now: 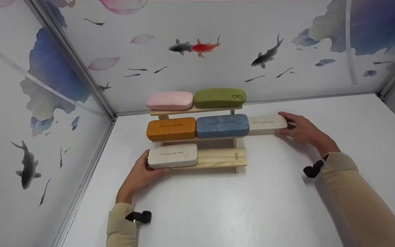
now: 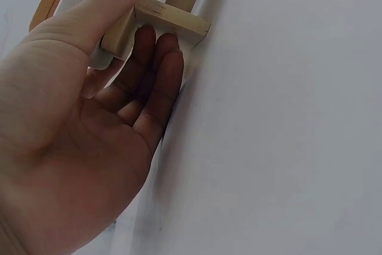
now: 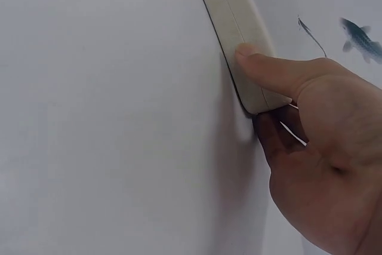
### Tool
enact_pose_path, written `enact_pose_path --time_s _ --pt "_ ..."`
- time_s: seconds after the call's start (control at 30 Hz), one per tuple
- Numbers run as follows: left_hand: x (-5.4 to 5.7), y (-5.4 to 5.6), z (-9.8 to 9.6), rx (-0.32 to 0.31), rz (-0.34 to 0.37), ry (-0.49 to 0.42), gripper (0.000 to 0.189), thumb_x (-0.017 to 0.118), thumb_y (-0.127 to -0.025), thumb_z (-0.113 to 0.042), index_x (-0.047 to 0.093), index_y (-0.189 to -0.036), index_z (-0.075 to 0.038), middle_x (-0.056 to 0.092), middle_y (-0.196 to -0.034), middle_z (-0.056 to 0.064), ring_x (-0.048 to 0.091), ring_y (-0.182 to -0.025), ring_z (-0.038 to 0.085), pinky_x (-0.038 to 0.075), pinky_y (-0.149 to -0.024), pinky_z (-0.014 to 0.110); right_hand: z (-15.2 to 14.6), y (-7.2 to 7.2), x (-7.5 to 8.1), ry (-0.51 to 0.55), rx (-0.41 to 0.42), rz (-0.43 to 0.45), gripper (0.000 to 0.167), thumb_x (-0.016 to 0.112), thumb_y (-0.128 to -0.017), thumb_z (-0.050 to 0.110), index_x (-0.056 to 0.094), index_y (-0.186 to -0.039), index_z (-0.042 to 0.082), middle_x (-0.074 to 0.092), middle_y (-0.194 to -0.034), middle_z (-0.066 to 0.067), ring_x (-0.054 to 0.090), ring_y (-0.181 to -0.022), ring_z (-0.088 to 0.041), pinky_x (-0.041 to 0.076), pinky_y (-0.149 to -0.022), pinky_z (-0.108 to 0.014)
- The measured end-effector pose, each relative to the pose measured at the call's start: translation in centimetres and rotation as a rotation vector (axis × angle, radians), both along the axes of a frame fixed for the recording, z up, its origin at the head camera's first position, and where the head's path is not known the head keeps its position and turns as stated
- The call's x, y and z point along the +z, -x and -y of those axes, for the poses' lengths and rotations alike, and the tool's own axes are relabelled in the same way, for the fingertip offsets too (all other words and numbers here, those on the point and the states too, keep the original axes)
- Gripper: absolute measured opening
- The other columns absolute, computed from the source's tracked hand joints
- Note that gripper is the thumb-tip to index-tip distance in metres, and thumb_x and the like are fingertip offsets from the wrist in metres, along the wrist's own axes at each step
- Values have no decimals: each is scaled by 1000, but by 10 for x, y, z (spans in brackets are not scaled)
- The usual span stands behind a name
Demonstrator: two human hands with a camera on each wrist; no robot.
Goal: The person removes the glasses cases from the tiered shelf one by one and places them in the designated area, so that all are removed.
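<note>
A three-tier wooden stand (image 1: 221,157) holds glasses cases. My left hand (image 1: 144,173) grips the left end of its lowest shelf, thumb along the front and fingers curled by the wooden end piece (image 2: 173,19). Right above that thumb, a cream glasses case (image 1: 172,156) lies on the shelf's left half. My right hand (image 1: 302,130) pinches the right end of another off-white glasses case (image 1: 266,124), thumb on its seamed side (image 3: 239,22). That case lies lengthwise to the right of the middle shelf, its left end meeting the blue glasses case (image 1: 222,126) in the head view.
An orange glasses case (image 1: 171,128) sits left of the blue one on the middle shelf. On the top shelf are a pink case (image 1: 170,100) and a green case (image 1: 219,98). Printed wall panels (image 1: 235,20) border the white table (image 1: 211,212) behind and at the left.
</note>
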State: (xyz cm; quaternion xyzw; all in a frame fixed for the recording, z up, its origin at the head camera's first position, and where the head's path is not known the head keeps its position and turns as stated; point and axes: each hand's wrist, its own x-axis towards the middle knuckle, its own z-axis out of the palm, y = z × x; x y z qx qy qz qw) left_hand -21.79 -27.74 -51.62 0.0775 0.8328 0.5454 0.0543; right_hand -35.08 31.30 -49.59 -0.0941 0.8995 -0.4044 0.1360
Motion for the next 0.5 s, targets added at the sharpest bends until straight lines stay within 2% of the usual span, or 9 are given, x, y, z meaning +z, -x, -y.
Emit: enact_pose_path --time_s 0.13,0.27,0.5 --pt "0 1 0 -1 -2 5 89 95 -85 -37 45 -158 -26 59 -155 -3 55 -145 19 40 -125 48 1 1 -1 1 -1 8 95 76 -104 29 14 -175 15 24 -178 -24 26 -163 -49 25 -129 -70" --pt "-1 2 0 -10 -3 -6 89 95 -86 -34 44 -159 -25 59 -155 -3 56 -144 19 41 -124 47 0 2 -1 3 1 5 94 77 -104 30 17 -175 13 28 -176 -24 29 -162 -49 27 -128 -69" --pt "0 1 1 -2 0 2 87 95 -86 -32 46 -158 -24 62 -152 -1 59 -136 20 46 -117 43 -3 1 0 -25 35 -27 92 74 -106 28 16 -174 8 28 -175 -28 28 -161 -51 26 -128 -69"
